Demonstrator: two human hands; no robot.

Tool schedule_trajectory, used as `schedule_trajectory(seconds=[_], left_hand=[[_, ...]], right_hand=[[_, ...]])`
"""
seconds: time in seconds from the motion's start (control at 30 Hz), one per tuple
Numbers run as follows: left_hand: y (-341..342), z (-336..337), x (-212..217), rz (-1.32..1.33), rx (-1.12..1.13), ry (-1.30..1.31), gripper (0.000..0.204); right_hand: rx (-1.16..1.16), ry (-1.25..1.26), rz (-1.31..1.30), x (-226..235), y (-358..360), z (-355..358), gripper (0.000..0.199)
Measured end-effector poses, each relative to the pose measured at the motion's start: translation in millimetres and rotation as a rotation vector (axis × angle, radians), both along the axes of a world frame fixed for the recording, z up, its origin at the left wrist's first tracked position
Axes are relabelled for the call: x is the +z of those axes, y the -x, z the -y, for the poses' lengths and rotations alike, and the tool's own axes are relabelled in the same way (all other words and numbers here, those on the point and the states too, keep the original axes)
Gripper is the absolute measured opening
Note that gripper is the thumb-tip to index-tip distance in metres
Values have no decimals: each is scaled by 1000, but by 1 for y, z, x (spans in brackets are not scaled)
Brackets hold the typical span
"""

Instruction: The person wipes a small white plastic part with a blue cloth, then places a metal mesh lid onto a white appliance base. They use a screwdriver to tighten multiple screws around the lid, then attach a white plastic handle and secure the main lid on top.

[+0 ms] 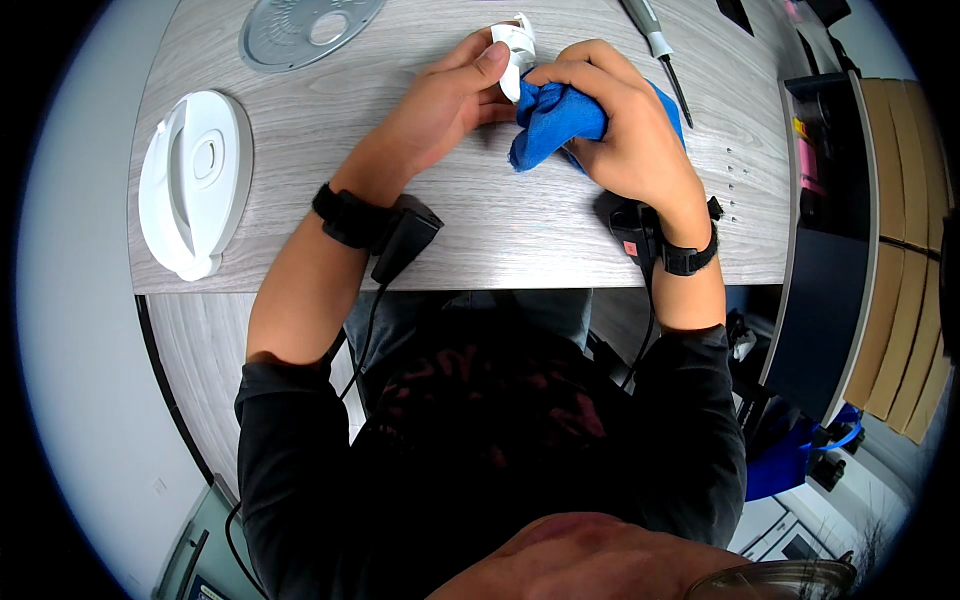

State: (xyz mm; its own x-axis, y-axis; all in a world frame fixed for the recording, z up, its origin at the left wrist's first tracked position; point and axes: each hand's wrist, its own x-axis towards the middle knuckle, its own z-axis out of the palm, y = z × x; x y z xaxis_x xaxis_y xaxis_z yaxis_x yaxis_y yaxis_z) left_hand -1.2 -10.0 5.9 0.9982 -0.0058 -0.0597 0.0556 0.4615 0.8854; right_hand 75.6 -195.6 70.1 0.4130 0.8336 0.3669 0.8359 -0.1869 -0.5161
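A small white plastic part (516, 48) with a curved, pointed lower end is pinched between the thumb and fingers of my left hand (455, 90). My right hand (630, 125) is closed around a crumpled blue cloth (560, 118), which touches or nearly touches the lower end of the white part. Some of the cloth sticks out beyond the right side of this hand. Both hands are above the far half of the grey wood-grain table (480, 225). My right fingertips are partly hidden in the cloth folds.
On the left lies a white oval housing (205, 180) with a curved handle-like ridge. A grey perforated disc (290, 35) is at the far left. A screwdriver (655, 40) lies far right, with several small screws (731, 185) below it. Cardboard boxes (900, 200) stand beside a dark shelf at right.
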Motion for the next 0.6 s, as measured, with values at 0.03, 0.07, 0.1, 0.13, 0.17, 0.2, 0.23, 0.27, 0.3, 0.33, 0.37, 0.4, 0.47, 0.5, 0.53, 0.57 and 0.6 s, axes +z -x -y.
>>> schedule_trajectory(seconds=[0.03, 0.07, 0.1, 0.13, 0.17, 0.2, 0.23, 0.27, 0.3, 0.33, 0.37, 0.4, 0.47, 0.5, 0.53, 0.57, 0.6], left_hand=[[0, -1, -2, 15, -7, 10, 57], [0, -2, -3, 30, -14, 19, 58], [0, -3, -4, 39, -33, 9, 58], [-1, -4, -5, 47, -51, -2, 58], [-1, -5, -5, 55, -70, -12, 57], [0, -4, -4, 47, -55, -3, 56], [0, -2, -3, 39, -41, 5, 56], [1, -1, -2, 31, -26, 14, 55], [1, -1, 1, 18, -28, 25, 54], [1, -1, 5, 5, -30, 35, 55], [1, -1, 7, -7, -32, 45, 55], [1, -2, 5, -7, -37, 57, 56], [-1, -6, 2, -7, -47, 79, 56], [0, -5, 2, -12, -39, 73, 56], [1, -5, 3, -17, -31, 68, 56], [1, -4, 4, -22, -23, 62, 55], [1, -5, 3, -21, -36, 83, 56]], right_hand=[[-10, -2, -6, 0, 0, 0, 54], [-19, -4, -13, 1, 0, 0, 54], [-22, -1, -6, 1, 0, 1, 54], [-25, 1, 1, 1, 0, 1, 54], [-28, 4, 8, 1, 0, 1, 53], [-28, 4, 22, 1, 0, 1, 53], [-27, 4, 35, 1, -1, 1, 53], [-26, 4, 49, 1, -1, 1, 53], [-30, 6, 61, 0, -2, 1, 52], [-34, 9, 73, -2, -3, 1, 52], [-38, 11, 85, -2, -4, 1, 51], [-39, 12, 94, -3, -5, 1, 51], [-41, 13, 114, -3, -5, 0, 50], [-46, 14, 133, -3, -5, 0, 49], [-51, 15, 152, -4, -5, 0, 48], [-56, 15, 171, -4, -5, 0, 47], [-59, 17, 196, -5, -6, 1, 47]])
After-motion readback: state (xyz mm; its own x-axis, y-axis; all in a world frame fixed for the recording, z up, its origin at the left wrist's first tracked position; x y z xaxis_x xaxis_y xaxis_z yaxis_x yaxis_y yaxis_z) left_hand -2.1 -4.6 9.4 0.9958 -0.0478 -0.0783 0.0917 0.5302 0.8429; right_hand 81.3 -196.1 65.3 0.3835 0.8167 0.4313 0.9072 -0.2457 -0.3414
